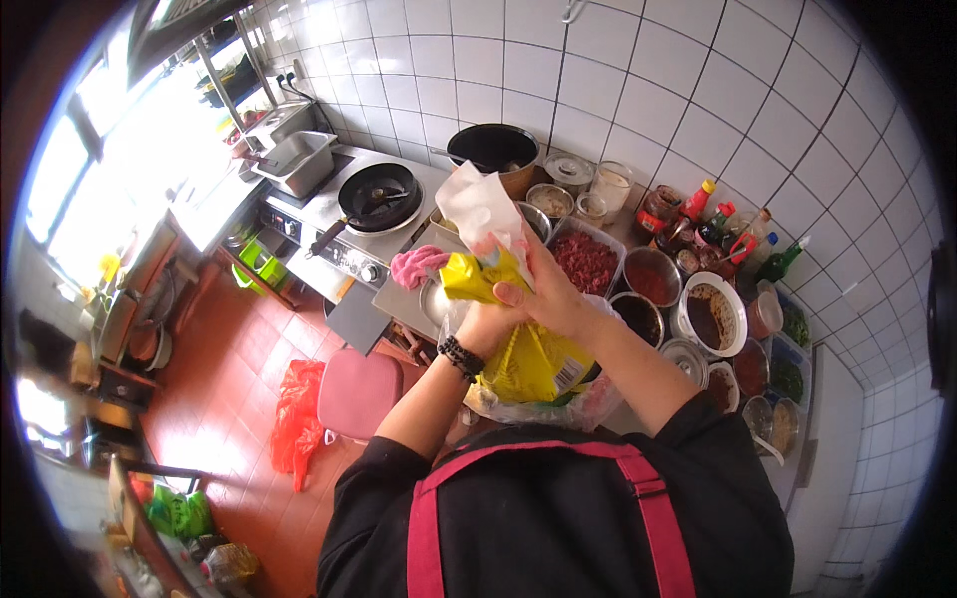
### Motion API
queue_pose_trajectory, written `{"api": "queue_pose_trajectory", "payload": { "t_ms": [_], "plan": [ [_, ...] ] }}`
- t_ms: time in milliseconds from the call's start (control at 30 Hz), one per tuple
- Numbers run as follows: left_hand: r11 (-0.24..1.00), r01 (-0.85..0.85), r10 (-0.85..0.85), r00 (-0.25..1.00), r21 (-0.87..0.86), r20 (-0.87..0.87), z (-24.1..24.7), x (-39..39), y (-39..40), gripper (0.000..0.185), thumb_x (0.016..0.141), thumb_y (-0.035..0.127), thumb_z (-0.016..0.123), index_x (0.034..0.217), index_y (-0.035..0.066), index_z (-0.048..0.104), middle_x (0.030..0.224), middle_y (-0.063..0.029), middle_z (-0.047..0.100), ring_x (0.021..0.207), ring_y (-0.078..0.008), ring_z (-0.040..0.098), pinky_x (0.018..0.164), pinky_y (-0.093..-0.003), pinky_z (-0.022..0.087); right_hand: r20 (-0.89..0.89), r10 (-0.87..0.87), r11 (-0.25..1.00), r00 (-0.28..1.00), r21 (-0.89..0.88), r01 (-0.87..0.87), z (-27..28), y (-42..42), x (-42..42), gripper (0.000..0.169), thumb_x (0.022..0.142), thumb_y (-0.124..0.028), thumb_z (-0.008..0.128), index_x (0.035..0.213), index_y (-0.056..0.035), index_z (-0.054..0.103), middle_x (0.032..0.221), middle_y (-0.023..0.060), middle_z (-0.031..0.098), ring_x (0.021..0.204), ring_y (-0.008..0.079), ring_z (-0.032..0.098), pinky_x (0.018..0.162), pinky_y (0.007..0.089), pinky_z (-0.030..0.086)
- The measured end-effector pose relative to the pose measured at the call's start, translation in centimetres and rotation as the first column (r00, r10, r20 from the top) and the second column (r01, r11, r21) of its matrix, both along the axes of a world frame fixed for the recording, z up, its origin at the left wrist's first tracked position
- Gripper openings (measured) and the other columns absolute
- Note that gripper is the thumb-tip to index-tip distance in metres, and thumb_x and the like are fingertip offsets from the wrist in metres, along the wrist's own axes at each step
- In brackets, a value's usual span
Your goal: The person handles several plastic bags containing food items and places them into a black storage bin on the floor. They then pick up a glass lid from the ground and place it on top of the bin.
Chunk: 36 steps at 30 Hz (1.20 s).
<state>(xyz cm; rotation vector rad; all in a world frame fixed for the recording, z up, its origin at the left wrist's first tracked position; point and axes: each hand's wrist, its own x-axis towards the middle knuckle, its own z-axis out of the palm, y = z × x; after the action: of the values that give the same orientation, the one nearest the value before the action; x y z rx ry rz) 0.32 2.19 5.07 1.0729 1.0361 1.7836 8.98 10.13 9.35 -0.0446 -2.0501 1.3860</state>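
Observation:
Both my hands are on a yellow plastic bag [534, 362] bearing a barcode, in front of my chest. My left hand [487, 323], with a black beaded bracelet at the wrist, grips the bag's gathered neck from the left. From the right, my right hand [552, 288] closes around the same neck, its thumb over the front. A whitish sheet or packet [482, 205] sticks up beyond my right fingers; whether it is part of the bag I cannot tell. Below, a clear plastic bag [516, 411] surrounds the yellow bag's lower part. My hands hide much of the neck.
Behind my hands stand a tub of red minced meat [585, 258], a bowl of dark sauce [710, 314] and several sauce bottles [721, 224]. Leftward are a frying pan [377, 196] on a cooker, a pink cloth [419, 265] and a pink stool [359, 392]. A large pot [516, 179] stands by the wall.

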Motion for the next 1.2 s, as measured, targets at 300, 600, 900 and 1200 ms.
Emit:
{"api": "queue_pose_trajectory", "payload": {
  "t_ms": [300,600,900,1200],
  "plan": [
    [0.999,0.047,-0.042,0.956,-0.008,0.289,1.9,-1.6,-1.6,0.020,0.070,0.004,0.062,0.089,0.000,0.057,0.083,-0.0069,0.059,0.074,-0.0179,0.058,0.068,-0.0283,0.047,-0.002,-0.089,0.880,0.996,-0.469,0.078,1.8,3.8,4.3,0.027,0.088,-0.021,0.051,0.101,-0.0005,0.062,0.105,0.0091,0.060,0.100,0.0123,0.050,0.090,0.0262,0.037],
    [0.994,0.087,-0.067,0.965,-0.067,0.253,2.4,-0.8,-3.0,0.020,0.071,0.002,0.062,0.091,0.000,0.058,0.085,-0.0073,0.061,0.077,-0.0166,0.058,0.071,-0.0272,0.046,0.206,-0.108,0.900,0.973,-0.396,0.184,0.5,1.4,4.6,0.017,0.079,-0.014,0.065,0.090,-0.0025,0.066,0.084,0.0046,0.064,0.076,0.0091,0.055,0.069,0.0250,0.044],
    [0.995,-0.040,0.062,0.961,-0.087,0.268,2.0,0.0,-2.2,0.031,0.073,0.000,0.066,0.101,0.002,0.053,0.091,-0.0043,0.058,0.081,-0.0152,0.057,0.071,-0.0273,0.047,0.015,-0.473,0.781,0.881,0.470,0.411,-0.1,0.1,4.6,0.013,0.065,-0.010,0.071,0.077,-0.0106,0.066,0.066,0.0029,0.056,0.067,0.0187,0.051,0.066,0.0304,0.039],
    [0.976,-0.163,0.193,0.956,-0.146,0.221,1.9,1.0,-1.7,0.032,0.073,0.003,0.066,0.103,0.003,0.054,0.094,-0.0033,0.058,0.085,-0.0141,0.055,0.073,-0.0269,0.045,-0.120,-0.449,0.587,0.885,0.708,0.394,0.4,-0.2,4.6,0.011,0.066,-0.010,0.065,0.077,-0.0080,0.064,0.089,-0.0005,0.063,0.079,0.0164,0.054,0.078,0.0331,0.036]
  ]
}}
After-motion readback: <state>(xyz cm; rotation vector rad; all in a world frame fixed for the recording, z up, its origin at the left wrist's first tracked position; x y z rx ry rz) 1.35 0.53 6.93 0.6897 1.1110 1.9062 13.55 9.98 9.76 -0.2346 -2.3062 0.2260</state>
